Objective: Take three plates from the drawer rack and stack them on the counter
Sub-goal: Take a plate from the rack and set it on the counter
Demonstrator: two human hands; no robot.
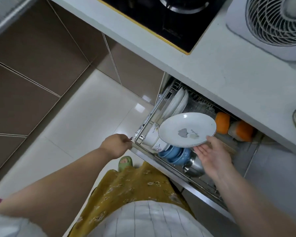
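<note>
Holding a white plate from below, our right hand lies palm-up with its fingers spread and nearly straight under the plate's near rim, the thumb rising at the rim's right edge; the plate sits tilted above the drawer rack, clear of the wires, showing a small grey flower print in its middle. Our left hand is curled at the rack's near left corner, its fingertips pinching the metal frame there. Taking the rack as our landmark: at its back left, more white plates stand on edge in the wire slots, leaning together. Beneath the lifted plate, white bowls with a painted sprig rest near the front left, and just in front of them sits a nest of blue bowls, with steel bowls touching them on the near side. To the rack's right, two orange-and-pale objects lie under the overhang; we cannot tell what they are. Above the rack runs the white surface, carrying a black cooktop toward its far left and a white fan at its far right.
</note>
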